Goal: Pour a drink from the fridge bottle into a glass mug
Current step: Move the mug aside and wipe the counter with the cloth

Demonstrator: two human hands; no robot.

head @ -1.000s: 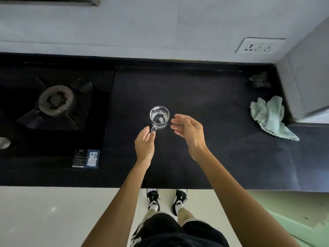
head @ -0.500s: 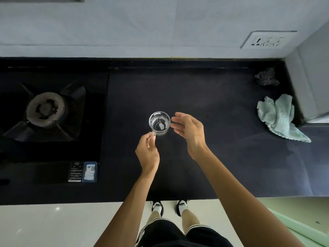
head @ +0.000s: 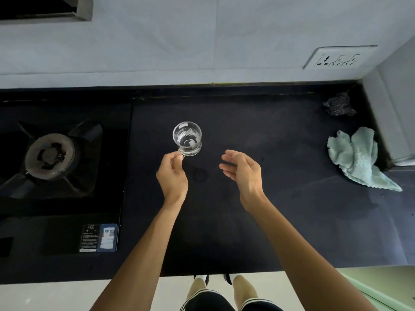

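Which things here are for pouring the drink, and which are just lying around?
For the job: glass mug, handle pinched by the left hand; right hand, open nearby.
Lying about: green cloth, dark scrubber, stove burner, wall socket.

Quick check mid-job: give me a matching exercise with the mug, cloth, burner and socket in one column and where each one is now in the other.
Things:
1. glass mug
2. cloth
3. burner
4. socket

Places:
A. on the wall, upper right
B. left end of the counter
C. over the middle, handle pinched by the left hand
D. right end, crumpled

Pairs: 1-C, 2-D, 3-B, 4-A
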